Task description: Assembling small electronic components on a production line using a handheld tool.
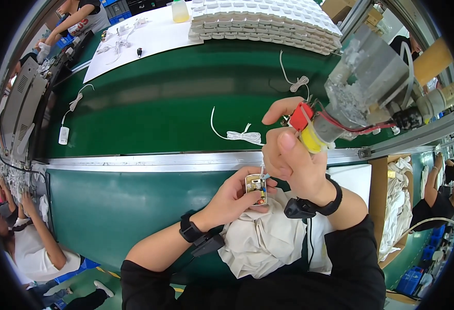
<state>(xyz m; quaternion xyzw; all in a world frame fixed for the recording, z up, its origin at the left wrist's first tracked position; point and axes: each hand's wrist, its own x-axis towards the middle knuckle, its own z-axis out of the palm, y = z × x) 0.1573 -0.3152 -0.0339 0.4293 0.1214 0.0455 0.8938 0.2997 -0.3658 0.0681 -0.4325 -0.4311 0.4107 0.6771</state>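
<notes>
Far left, white adapter [63, 135] with cord is lying on the green surface [160, 108]. Left forearm is rising from lower left, angling up and right across the near table [103, 206], black strap [189, 229] circling the wrist. Left hand [234, 191] is gripping the circuit case [256, 189], thumb pressing on its near part, fingers wrapping behind and around its far end. Circuit case is sitting over the far edge of the cream cloth [265, 232], on the near side of the metal rail [160, 164]; uncovered side with components is facing up toward the camera; long axis is running near-to-far, close to straight away from the person; a white lead is showing at the far end. Cable bundle [244, 136] is lying beyond the rail. Right forearm is bending up and left; right hand [300, 157] is hanging above and right of the case, fingers curling, index finger reaching behind the red switch [301, 117], thumb tip near the yellow band [311, 140]; cannot tell what it is gripping. Right edge: cardboard box [376, 206] is holding white cloths [396, 206].
</notes>
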